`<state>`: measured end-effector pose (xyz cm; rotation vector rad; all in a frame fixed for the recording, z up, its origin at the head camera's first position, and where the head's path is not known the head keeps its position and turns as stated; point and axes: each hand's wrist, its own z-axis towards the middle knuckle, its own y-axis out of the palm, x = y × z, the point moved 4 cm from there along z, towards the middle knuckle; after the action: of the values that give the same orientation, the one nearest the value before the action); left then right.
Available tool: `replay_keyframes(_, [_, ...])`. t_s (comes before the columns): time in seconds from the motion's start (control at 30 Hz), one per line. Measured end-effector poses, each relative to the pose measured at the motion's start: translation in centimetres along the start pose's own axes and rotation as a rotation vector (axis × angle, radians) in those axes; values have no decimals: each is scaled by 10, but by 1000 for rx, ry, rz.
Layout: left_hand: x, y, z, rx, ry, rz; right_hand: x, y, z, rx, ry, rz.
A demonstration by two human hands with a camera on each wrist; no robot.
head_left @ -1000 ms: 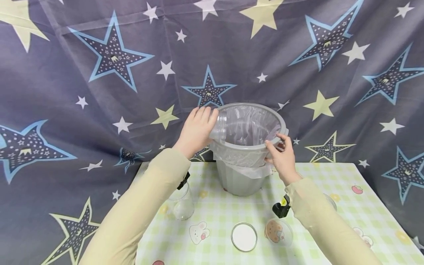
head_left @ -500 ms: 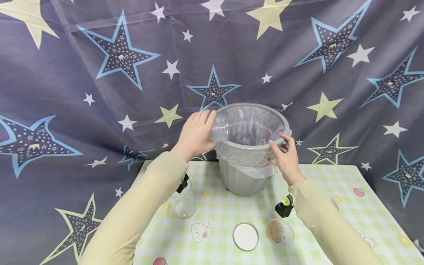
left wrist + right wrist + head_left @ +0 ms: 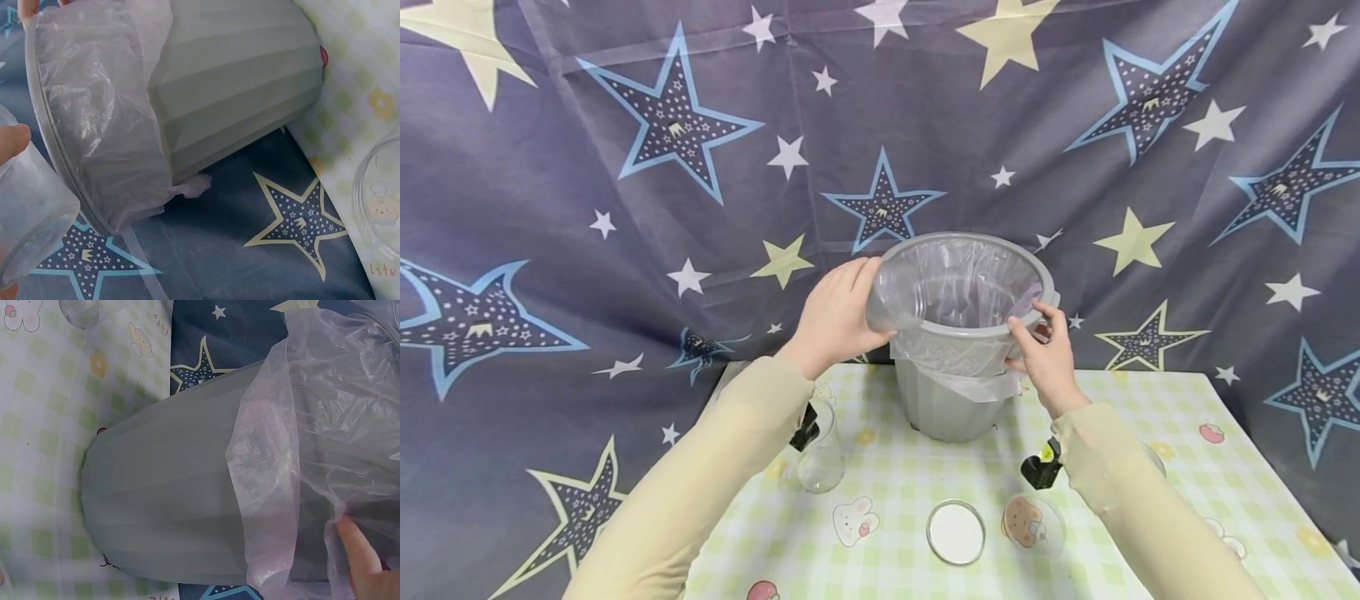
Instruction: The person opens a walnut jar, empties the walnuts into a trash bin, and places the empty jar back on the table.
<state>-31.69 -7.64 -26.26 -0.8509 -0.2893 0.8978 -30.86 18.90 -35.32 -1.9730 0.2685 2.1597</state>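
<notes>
My left hand [image 3: 838, 312] grips a clear jar [image 3: 897, 292], tilted at the left rim of a grey trash can [image 3: 943, 408]. In the left wrist view the jar [image 3: 37, 212] overlaps the can's rim, with a thumb and fingertips on its wall. A thin translucent bag [image 3: 977, 275] lines the can and folds down over its outside. At the front right of the rim my right hand [image 3: 1045, 358] pinches the edge between thumb and fingers. One of its fingers [image 3: 359, 550] presses the bag against the can in the right wrist view.
A clear glass vessel [image 3: 822, 467] stands on the checked tablecloth [image 3: 895, 483] below my left wrist. Nearer the front lie a white round disc with a rim [image 3: 956, 532] and a clear round dish [image 3: 1048, 525]. A star-patterned cloth [image 3: 715, 250] hangs right behind the can.
My left hand has turned and shifted slightly left and down, so more of the jar shows over the rim. The right hand keeps its hold on the can's edge.
</notes>
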Motion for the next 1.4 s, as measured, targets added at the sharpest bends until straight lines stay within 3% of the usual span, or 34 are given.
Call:
replay_keyframes(0.53, [7,7,-33,25,-47,-110,2,0,1,0,-4,11])
replay_keyframes(0.77, [12,10,-46,-7,-101,-143,2,0,1,-4,-3,14])
replay_keyframes(1.07, [19,14,-64,41,-98,-174,1,0,1,1,-4,10])
replay_keyframes(1.4, [20,29,-81,33,-191,-274,2,1,1,6,-9,12])
